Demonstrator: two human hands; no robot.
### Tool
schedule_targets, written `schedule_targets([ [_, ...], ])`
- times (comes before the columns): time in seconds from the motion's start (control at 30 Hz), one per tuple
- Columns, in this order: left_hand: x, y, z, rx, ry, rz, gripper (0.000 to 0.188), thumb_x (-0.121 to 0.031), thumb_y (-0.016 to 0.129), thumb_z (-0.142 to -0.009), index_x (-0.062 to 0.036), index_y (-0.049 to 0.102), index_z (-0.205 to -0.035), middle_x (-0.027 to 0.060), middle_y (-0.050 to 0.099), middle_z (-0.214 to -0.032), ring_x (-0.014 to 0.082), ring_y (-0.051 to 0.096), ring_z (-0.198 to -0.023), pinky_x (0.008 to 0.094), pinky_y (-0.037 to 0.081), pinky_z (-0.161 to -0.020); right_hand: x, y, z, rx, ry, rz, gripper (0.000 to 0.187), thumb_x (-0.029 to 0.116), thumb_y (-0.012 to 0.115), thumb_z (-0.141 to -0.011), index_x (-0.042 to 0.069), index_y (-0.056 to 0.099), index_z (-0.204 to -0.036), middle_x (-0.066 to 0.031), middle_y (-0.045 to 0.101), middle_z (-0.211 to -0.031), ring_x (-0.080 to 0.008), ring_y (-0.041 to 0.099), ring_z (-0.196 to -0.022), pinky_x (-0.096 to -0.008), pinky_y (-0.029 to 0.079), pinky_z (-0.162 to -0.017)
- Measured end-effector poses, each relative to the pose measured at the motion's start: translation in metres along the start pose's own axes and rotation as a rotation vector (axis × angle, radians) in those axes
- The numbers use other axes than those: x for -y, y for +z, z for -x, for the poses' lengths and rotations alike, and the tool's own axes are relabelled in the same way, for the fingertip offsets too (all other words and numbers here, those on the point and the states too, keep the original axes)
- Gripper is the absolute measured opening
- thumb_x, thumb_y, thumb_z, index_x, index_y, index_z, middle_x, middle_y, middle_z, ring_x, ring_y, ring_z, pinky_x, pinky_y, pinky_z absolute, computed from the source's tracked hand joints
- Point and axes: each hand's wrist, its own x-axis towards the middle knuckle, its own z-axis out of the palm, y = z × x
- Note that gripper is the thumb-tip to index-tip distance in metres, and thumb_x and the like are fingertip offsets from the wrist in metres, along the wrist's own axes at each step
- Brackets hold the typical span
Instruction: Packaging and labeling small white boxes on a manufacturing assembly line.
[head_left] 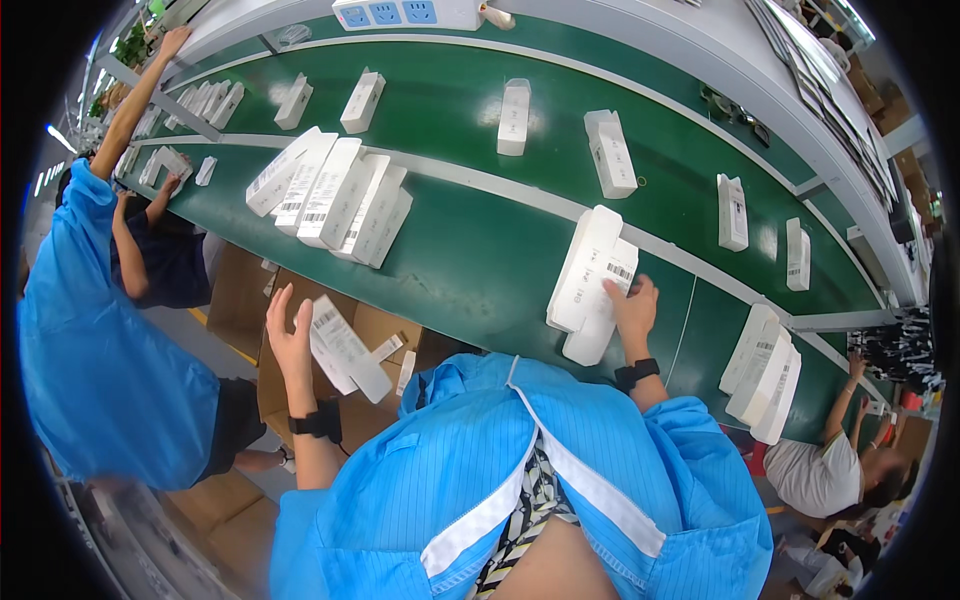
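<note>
My left hand (pixel 289 345) is raised beside the table's near edge, its fingers apart and nothing gripped. Just right of it a white carton (pixel 345 345) shows tilted over an open cardboard box (pixel 375 322); I cannot tell whether it is falling or resting inside. My right hand (pixel 632 312) is at the right edge of a small pile of white cartons (pixel 585 275) on the green table, its thumb over the top one and the fingers curled at its side. How far the fingers reach under is hidden.
A row of white cartons stands at left on the table (pixel 450 255), more at right (pixel 762 370). Single cartons (pixel 514 118) stand on the green strip beyond a pale rail. A power strip (pixel 410 14) sits on the shelf above. Co-workers (pixel 120 330) are at left and right.
</note>
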Motion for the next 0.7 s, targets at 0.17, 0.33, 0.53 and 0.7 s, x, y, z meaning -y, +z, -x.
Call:
schedule_targets([
  [0.17, -0.050, 0.049, -0.003, 0.322, -0.214, 0.559, 0.032, -0.012, 0.068, -0.092, -0.0011, 0.065, -0.122, 0.0106, 0.067, -0.118, 0.0171, 0.061, -0.109, 0.0300, 0.047, -0.096, -0.015, 0.001, -0.004, -0.212, -0.033, -0.289, 0.032, 0.022, 0.082, -0.078, 0.000, 0.064, -0.093, -0.0094, 0.061, -0.086, -0.0197, 0.060, -0.075, -0.0322, 0.049, -0.069],
  [0.33, -0.159, 0.113, -0.001, 0.638, -0.192, 0.933, 0.053, -0.016, 0.070, -0.091, -0.0032, 0.049, -0.139, 0.0115, 0.062, -0.125, 0.0169, 0.059, -0.113, 0.0288, 0.048, -0.094, 0.118, -0.026, 0.038, 0.286, -0.185, -0.813, 0.020, 0.009, 0.077, -0.084, 0.002, 0.061, -0.094, -0.0044, 0.063, -0.081, -0.0078, 0.058, -0.070, -0.0229, 0.047, -0.061],
  [0.53, -0.217, 0.137, -0.011, 0.695, -0.363, 1.210, 0.062, -0.014, 0.069, -0.091, -0.0022, 0.036, -0.142, 0.0105, 0.056, -0.127, 0.0195, 0.054, -0.118, 0.0320, 0.043, -0.102, 0.205, -0.043, 0.074, 0.616, -0.359, -0.723, 0.045, 0.017, 0.078, -0.082, 0.001, 0.056, -0.118, -0.0135, 0.066, -0.110, -0.0205, 0.065, -0.101, -0.0324, 0.051, -0.086],
  [0.7, -0.210, 0.138, -0.012, 0.734, -0.144, 1.339, 0.072, -0.018, 0.054, -0.096, -0.0056, 0.014, -0.154, 0.0147, 0.047, -0.136, 0.0221, 0.048, -0.125, 0.0337, 0.034, -0.109, 0.209, -0.036, 0.065, 0.720, -0.390, -1.047, 0.101, 0.013, 0.079, -0.078, 0.004, 0.015, -0.155, -0.0182, 0.046, -0.143, -0.0272, 0.048, -0.130, -0.0368, 0.041, -0.105],
])
